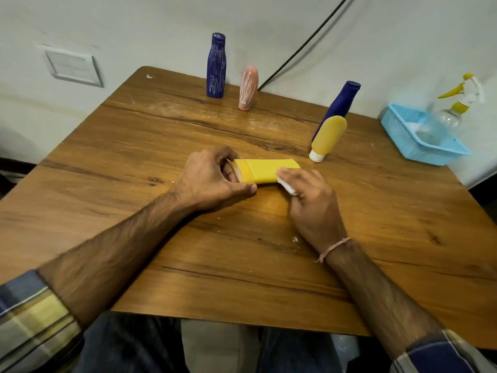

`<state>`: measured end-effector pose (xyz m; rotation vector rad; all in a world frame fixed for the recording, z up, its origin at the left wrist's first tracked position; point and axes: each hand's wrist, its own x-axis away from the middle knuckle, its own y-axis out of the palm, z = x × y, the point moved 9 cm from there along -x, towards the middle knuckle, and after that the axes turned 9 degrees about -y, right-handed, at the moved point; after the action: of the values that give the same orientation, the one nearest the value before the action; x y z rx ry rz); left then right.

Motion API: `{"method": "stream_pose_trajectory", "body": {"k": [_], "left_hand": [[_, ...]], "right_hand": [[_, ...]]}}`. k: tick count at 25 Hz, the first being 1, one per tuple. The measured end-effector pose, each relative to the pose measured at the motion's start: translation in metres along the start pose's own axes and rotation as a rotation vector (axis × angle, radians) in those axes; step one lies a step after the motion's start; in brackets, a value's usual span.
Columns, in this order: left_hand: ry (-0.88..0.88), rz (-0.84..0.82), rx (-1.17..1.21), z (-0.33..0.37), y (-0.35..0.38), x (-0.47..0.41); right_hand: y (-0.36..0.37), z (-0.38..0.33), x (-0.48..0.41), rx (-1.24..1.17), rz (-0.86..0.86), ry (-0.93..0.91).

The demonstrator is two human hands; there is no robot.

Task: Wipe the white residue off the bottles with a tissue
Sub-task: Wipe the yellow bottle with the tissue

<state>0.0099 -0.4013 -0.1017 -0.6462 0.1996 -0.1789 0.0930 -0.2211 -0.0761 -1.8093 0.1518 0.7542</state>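
A yellow bottle lies on its side in the middle of the wooden table. My left hand grips its cap end. My right hand presses a white tissue against the bottle's other end. At the back stand a blue bottle and a pink bottle, both streaked with white residue. To the right stand another blue bottle and a yellow bottle on its white cap; I see no streaks on these two.
A light blue plastic basket sits at the table's right edge and holds a clear spray bottle with a yellow trigger. A black cable runs down the wall behind the table. White crumbs speckle the tabletop.
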Motion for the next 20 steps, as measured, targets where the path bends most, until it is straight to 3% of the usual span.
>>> {"method": "stream_pose_trajectory", "body": {"k": [3, 6, 9, 12, 14, 17, 20], "left_hand": [[0.144, 0.06, 0.052, 0.014, -0.004, 0.007], [0.333, 0.157, 0.185, 0.032, -0.017, 0.017], [0.403, 0.194, 0.251, 0.039, -0.023, 0.022], [0.45, 0.235, 0.239, 0.039, -0.026, 0.025], [0.465, 0.248, 0.214, 0.039, -0.026, 0.025], [0.49, 0.233, 0.178, 0.042, -0.023, 0.026], [0.511, 0.245, 0.173, 0.045, -0.023, 0.028]], "right_hand": [[-0.006, 0.013, -0.004, -0.059, 0.069, 0.116], [-0.002, 0.006, -0.004, -0.305, 0.113, 0.215], [0.004, 0.006, -0.007, -0.556, 0.116, 0.304], [-0.018, 0.004, -0.017, -0.588, 0.233, 0.321], [-0.04, -0.011, -0.031, -0.501, 0.3, 0.223], [-0.069, -0.048, -0.057, -0.291, 0.327, -0.066], [-0.062, -0.08, -0.068, -0.131, 0.17, -0.271]]}}
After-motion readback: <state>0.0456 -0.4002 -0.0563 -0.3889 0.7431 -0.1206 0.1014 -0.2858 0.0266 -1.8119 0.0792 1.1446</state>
